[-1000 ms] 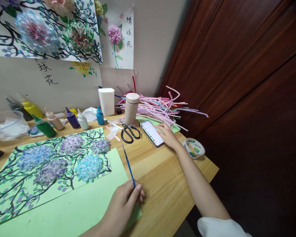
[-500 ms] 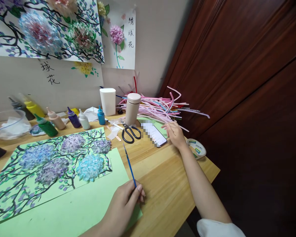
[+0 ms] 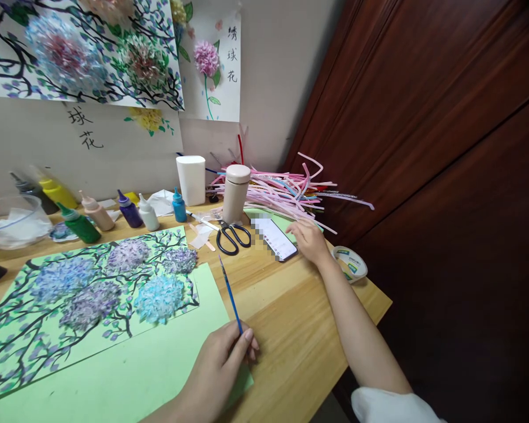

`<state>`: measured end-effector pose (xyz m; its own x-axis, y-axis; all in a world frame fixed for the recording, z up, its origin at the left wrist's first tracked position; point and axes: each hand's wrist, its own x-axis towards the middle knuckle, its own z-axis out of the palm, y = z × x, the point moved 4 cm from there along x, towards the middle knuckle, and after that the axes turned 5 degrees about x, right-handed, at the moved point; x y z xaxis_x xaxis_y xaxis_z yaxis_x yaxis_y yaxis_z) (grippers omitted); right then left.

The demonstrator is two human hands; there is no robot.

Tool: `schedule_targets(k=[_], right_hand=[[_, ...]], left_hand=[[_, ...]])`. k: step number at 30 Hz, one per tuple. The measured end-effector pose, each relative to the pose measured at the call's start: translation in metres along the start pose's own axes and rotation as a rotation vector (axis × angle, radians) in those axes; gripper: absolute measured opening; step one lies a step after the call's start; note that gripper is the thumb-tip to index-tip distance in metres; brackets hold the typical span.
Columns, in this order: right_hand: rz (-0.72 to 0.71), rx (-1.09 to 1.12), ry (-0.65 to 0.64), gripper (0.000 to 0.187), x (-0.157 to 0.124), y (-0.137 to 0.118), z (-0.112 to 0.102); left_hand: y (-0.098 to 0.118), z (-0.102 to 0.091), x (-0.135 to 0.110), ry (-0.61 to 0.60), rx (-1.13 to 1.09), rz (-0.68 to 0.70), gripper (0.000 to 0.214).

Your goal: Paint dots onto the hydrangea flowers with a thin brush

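My left hand [image 3: 218,367] rests on a blank green sheet [image 3: 127,370] at the table's near edge and pinches the end of a thin blue paintbrush [image 3: 229,294], whose tip points away from me. My right hand [image 3: 307,239] is stretched out at the far right, fingers loosely spread, with the fingertips at the right edge of a phone [image 3: 275,238] lying screen-up on the wood. A painting of blue and purple flower clusters [image 3: 83,294] lies left of the brush.
Black scissors [image 3: 231,237], a beige cylinder [image 3: 235,192] and a white box [image 3: 190,180] stand behind the phone. Paint bottles [image 3: 130,210] line the wall. A pile of pink pipe cleaners [image 3: 286,191] and a tape roll [image 3: 350,263] lie right. A dark wooden door [image 3: 445,147] borders the table.
My right hand lifted off the phone's screen and shifted to its right edge, then came back down beside it. The left hand and brush stayed still.
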<state>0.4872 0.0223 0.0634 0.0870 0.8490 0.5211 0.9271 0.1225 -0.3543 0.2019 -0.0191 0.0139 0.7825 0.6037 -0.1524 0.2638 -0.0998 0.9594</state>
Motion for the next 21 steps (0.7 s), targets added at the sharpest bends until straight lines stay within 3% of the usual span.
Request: schedule_targets(k=[4, 17, 21], right_hand=[[0.007, -0.060, 0.141, 0.046, -0.002, 0.000, -0.012], [0.107, 0.091, -0.071, 0.035, -0.002, 0.003, 0.001], [0.288, 0.115, -0.107, 0.027, -0.007, 0.021, 0.006]], left_hand=[[0.001, 0.000, 0.000, -0.003, -0.001, 0.001, 0.038], [0.001, 0.000, -0.001, -0.004, -0.008, -0.006, 0.038], [0.001, 0.000, -0.001, -0.001, -0.010, -0.011, 0.038]])
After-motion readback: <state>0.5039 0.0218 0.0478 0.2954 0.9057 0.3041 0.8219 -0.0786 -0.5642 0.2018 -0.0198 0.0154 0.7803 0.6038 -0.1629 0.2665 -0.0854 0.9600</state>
